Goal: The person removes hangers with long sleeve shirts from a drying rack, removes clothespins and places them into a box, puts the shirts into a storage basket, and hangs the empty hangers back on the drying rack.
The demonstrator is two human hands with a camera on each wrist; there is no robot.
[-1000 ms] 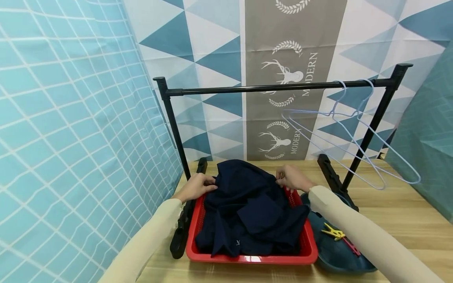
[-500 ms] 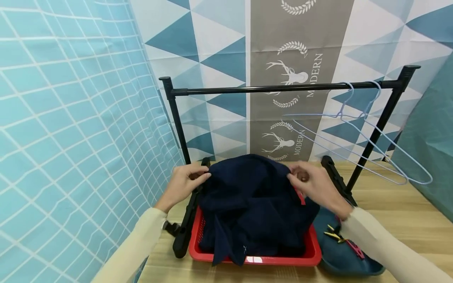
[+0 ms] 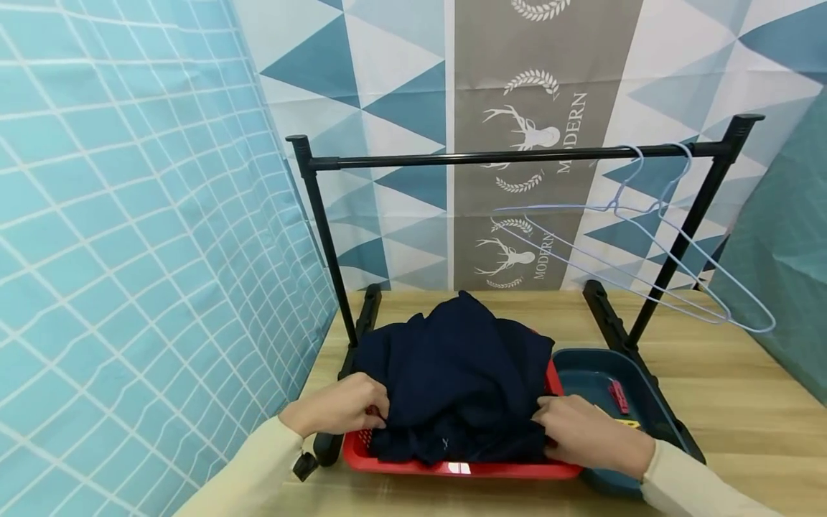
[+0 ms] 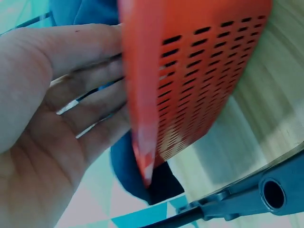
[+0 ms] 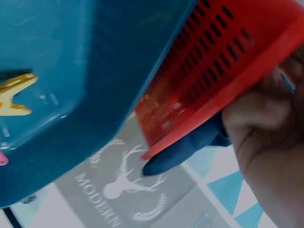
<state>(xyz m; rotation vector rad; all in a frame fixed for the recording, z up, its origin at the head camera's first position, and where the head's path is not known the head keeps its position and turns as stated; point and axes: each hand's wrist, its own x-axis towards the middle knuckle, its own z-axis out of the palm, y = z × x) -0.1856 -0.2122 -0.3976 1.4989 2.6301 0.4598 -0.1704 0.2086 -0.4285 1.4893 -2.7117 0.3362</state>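
A dark navy garment [image 3: 465, 366] with a small white logo lies bunched in a red perforated basket [image 3: 465, 470], and its far part spreads over the rim. My left hand [image 3: 342, 408] holds the garment's near left edge with bent fingers. On the other side, my right hand [image 3: 591, 434] grips the near right edge. In the left wrist view, my left fingers [image 4: 95, 85] reach behind the basket's rim, which hides their tips. Dark cloth pokes out past the basket in the right wrist view, beside my right hand [image 5: 270, 128].
A black rack [image 3: 504, 158] stands over the basket, its feet on both sides. Two lilac hangers [image 3: 620, 208] hang at its right end. A dark blue tray [image 3: 581, 362] right of the basket holds a pink clothespin [image 3: 618, 396] and a yellow clothespin [image 3: 628, 424].
Both hands first lifted the garment's far edge by its corners, then left it lying over the basket's back. They have come down and nearer, to the garment's near side edges.
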